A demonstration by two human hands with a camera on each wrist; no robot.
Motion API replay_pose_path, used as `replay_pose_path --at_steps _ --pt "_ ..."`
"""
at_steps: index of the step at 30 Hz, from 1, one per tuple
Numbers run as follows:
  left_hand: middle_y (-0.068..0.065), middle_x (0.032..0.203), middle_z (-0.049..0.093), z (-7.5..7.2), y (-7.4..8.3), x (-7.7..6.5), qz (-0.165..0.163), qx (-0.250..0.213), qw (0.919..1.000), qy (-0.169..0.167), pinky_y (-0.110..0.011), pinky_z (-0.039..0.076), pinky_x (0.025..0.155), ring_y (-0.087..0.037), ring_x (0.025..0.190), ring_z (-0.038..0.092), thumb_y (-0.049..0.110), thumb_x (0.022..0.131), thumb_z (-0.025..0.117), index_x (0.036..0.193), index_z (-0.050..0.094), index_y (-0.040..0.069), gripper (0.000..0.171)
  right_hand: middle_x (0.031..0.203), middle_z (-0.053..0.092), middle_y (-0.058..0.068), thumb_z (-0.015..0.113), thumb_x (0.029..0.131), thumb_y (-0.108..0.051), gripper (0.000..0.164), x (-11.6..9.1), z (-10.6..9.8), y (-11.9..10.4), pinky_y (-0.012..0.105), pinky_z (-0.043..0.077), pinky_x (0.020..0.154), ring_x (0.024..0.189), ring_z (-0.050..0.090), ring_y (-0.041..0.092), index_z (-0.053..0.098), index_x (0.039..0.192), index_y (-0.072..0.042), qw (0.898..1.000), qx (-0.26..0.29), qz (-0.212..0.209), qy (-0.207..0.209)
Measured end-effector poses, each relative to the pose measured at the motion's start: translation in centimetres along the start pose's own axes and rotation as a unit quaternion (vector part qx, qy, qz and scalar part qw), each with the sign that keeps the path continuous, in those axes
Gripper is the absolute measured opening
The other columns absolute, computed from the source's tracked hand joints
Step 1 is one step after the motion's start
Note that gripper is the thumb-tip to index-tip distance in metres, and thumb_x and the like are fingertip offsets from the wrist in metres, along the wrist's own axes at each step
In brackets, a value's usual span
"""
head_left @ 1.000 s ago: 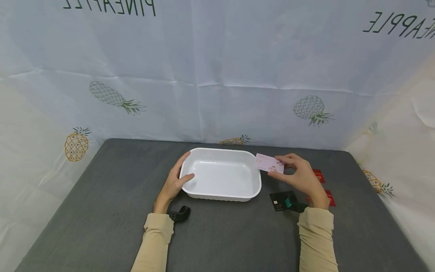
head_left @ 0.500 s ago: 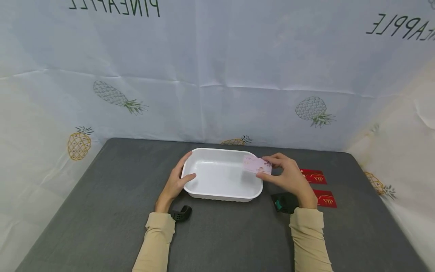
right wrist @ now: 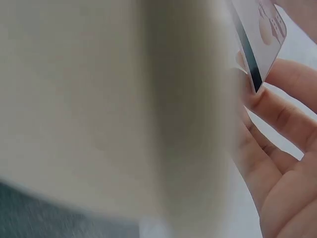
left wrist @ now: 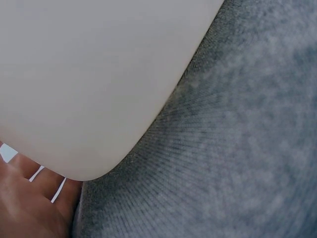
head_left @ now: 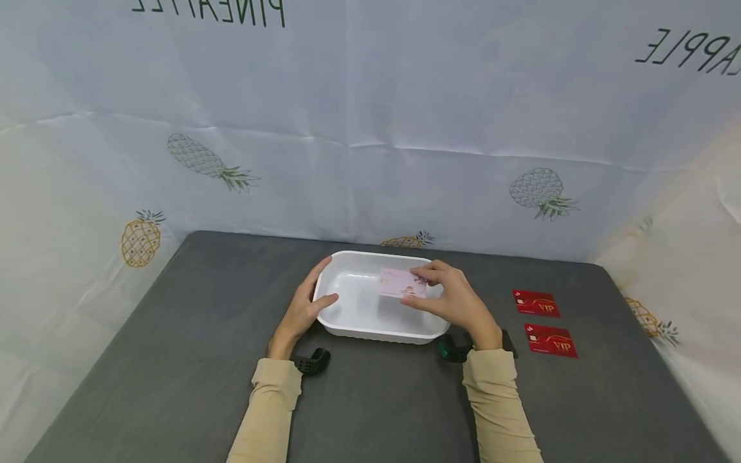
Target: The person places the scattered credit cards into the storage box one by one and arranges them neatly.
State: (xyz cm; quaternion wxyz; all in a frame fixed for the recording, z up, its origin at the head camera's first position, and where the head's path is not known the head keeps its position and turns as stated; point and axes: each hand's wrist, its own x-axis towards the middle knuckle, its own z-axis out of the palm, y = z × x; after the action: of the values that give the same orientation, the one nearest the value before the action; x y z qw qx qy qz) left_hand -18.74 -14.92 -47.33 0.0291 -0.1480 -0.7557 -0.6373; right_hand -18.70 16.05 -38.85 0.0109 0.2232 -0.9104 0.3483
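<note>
The right grip [head_left: 458, 302] pinches a pink card [head_left: 396, 283] above the white tray [head_left: 361, 316]; the left grip [head_left: 299, 312] clasps the tray's end; right of both lie two red cards [head_left: 551, 340].

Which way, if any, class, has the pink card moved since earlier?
Yes, leftward: against the white tray, the pink card went from the right rim to over the interior.

Above the grips, the head view looked forward and down; tight behind the left hand [head_left: 300, 308], one faced the tray [left wrist: 89, 89]; behind the right hand [head_left: 460, 299], another shared the card [right wrist: 257, 32] with the head's.
</note>
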Motion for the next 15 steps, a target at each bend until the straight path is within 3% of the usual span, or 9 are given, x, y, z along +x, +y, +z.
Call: replay_pose_path --at_steps 9,15 --pt "-0.019 0.164 0.034 0.1 0.1 0.1 -0.009 0.001 1.0000 0.000 -0.062 0.038 0.111 -0.043 0.143 0.042 0.009 0.092 0.066 0.162 0.031 0.013 0.078 0.118 0.068 0.012 0.088 0.081 -0.024 0.059 0.6 1.7 -0.7 0.042 0.053 0.088 0.104 0.065 0.026 0.068 0.131 0.000 1.000 0.026 -0.017 0.001" --pt "-0.020 0.163 0.036 0.1 0.1 0.0 -0.009 0.003 1.0000 0.001 -0.058 0.041 0.108 -0.041 0.140 0.045 0.008 0.092 0.065 0.162 0.030 0.012 0.078 0.117 0.065 0.014 0.087 0.082 -0.023 0.063 1.0 2.7 -1.1 0.049 0.054 0.098 0.110 0.067 0.031 0.065 0.135 0.002 0.999 0.044 -0.003 -0.018"
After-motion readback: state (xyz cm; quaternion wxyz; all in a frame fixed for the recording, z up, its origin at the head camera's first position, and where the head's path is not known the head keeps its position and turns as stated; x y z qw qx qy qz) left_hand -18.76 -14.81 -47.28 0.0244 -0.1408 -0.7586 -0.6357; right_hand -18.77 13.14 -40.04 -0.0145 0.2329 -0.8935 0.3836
